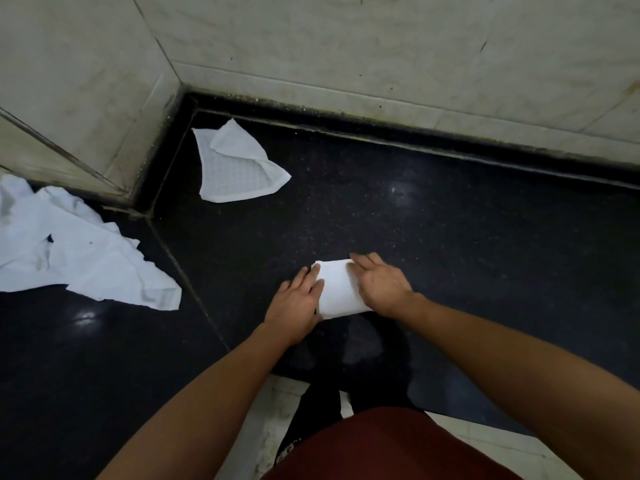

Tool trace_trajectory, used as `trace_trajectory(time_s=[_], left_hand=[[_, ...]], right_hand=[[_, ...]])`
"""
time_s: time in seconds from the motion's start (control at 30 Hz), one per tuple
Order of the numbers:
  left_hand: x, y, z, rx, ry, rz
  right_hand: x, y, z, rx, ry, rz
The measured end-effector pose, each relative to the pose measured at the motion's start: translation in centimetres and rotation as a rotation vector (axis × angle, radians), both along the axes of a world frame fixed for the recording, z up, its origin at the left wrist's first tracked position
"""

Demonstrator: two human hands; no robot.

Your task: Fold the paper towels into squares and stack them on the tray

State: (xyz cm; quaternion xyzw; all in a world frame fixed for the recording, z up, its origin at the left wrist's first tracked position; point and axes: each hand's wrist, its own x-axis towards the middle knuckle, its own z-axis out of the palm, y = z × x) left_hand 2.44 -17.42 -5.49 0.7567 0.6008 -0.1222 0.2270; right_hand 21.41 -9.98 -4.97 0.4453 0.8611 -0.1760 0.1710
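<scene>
Head view: where is the folded paper towel [341,289] sitting?
— On the dark speckled surface [450,237], close to its near edge, directly in front of the person. It's a white, roughly rectangular pad.

And the hands?
— Both lie flat on it. The left hand [298,303] rests along the towel's left edge, fingers straight and together. The right hand [381,285] covers the right side with fingers extended, pressing down. Neither hand curls round anything.

Anything else on that surface?
— A loosely folded towel [235,168] lies well apart, back near the corner where the pale tiled walls [381,46] meet. Far left, a heap of crumpled white towels [79,258] spreads out, partly cut off by the frame edge.
</scene>
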Motion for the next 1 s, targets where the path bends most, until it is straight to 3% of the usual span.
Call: trace_trajectory(time_s=[0.23, 0.4, 0.5, 0.6, 0.8, 1.0], left_hand=[[-0.2, -0.6, -0.6, 0.015, -0.025, 0.0], [-0.3, -0.6, -0.6, 0.011, -0.031, -0.015], [-0.6, -0.9, -0.2, 0.036, -0.055, -0.019], [-1.7, -1.5, 0.4, 0.083, -0.093, 0.053], [-5.4, -3.2, 0.9, 0.113, -0.07, 0.19], [-8.3, -3.5, 0.6, 0.095, -0.059, 0.189]], right_hand=[[4.7, -3.4, -1.5, 0.174, 0.222, 0.145], [6.1, -4.0, -1.8, 0.22, 0.222, 0.182], [4.0, -2.0, -0.5, 0.216, 0.26, 0.096], [0.4, 0.8, 1.2, 0.119, 0.234, -0.024], [-4.4, 3.5, 0.8, -0.074, -0.057, -0.023], [-5.0, 3.1, 0.6, -0.348, 0.014, -0.268]])
